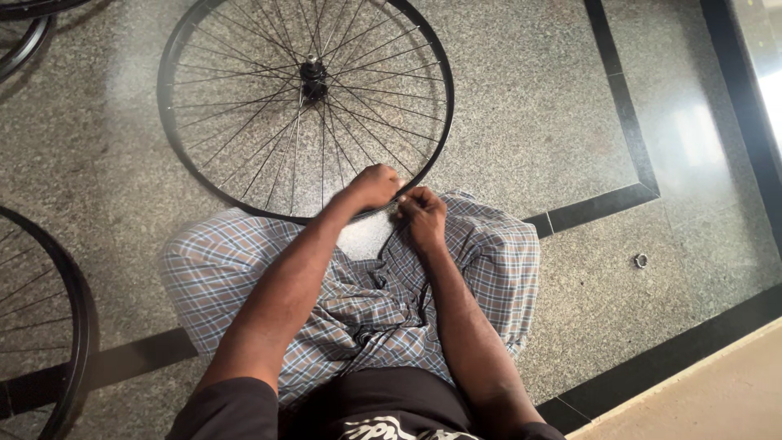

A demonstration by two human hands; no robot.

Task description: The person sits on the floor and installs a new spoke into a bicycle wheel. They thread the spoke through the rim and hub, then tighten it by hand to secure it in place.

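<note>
on my lap, checked cloth [358,301] stretched over both knees; i'm sitting on the speckled stone floor [529,106] looking straight down. both forearms run forward and meet at the near edge of the wheel.

left hand [373,186]: fist closed tight, knuckles up, bearing on the near rim [244,204] where the spokes [269,155] come in. right hand [423,218]: fingers curled shut, pinching something thin and dark at the same spot. can't tell whether that's a spoke end, a nipple or a small tool, too small and blurred. the two hands are just about touching.

bicycle wheel: bare black rim, no tyre, lying flat on the floor with its near arc against my knees and the hub [313,77] well beyond my hands.

my read of the step: working one spoke joint at the rim, left hand steadying, right hand doing the fine part. next move calls for keeping the rim pinned and a small controlled twist or push at that joint, not force.

further out: small metal ring [641,261] loose on the floor to my right, well apart. another wheel [49,326] at the left edge, more rims [24,33] at top left. black inlay strip [619,106] crosses the floor past the wheel.
</note>
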